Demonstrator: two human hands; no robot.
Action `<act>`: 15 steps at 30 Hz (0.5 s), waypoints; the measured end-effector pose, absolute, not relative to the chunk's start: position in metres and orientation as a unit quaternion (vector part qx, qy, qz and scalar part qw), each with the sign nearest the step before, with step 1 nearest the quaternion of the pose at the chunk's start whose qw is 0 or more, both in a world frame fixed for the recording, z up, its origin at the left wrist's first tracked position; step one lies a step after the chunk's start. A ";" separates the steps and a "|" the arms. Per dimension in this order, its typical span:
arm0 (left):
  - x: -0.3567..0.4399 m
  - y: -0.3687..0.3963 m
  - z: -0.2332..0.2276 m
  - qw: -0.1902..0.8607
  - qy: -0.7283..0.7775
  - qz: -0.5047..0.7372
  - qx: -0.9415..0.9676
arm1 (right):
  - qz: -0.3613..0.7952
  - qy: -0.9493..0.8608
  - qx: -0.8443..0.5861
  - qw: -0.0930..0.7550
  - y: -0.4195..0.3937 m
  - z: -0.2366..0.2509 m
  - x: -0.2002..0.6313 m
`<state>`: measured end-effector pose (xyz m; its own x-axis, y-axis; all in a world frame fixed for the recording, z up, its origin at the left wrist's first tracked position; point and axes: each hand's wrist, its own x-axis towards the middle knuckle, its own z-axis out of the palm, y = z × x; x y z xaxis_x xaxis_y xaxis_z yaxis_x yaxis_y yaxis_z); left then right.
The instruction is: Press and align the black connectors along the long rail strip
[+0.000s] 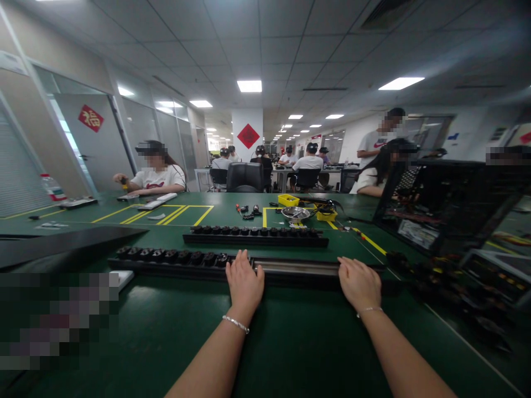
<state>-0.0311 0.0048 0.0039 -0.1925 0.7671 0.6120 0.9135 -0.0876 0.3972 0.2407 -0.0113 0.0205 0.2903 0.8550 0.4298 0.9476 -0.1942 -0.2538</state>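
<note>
Near strip point(244, 265): long black power strip on the green bench point(290, 337), long axis left–right, straight ahead of both wrists.
Left hand point(244, 283): palm down at mid-length, fingers flat on the strip's top, not curled round it.
Right hand point(359, 282): flat on the bare metal channel toward the right end — equally near.
Far strip point(255, 236): parallel, just behind, untouched.

Both forearms are stretched forward, bare, with a thin bracelet worn at each wrist. The left hand point(244, 282) is laid palm down, fingers extended and held together. The right hand point(359, 283) is likewise laid flat, knuckles up, well apart from the left.
</note>
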 end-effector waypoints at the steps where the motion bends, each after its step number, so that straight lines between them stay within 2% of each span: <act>1: -0.031 0.005 0.004 0.091 -0.668 -0.386 -0.630 | -0.096 -0.588 -0.767 0.239 -0.011 0.021 0.241; 15: -0.028 0.000 0.015 0.045 -0.666 -0.373 -0.645 | -0.118 -0.579 -0.771 0.240 -0.008 0.016 0.243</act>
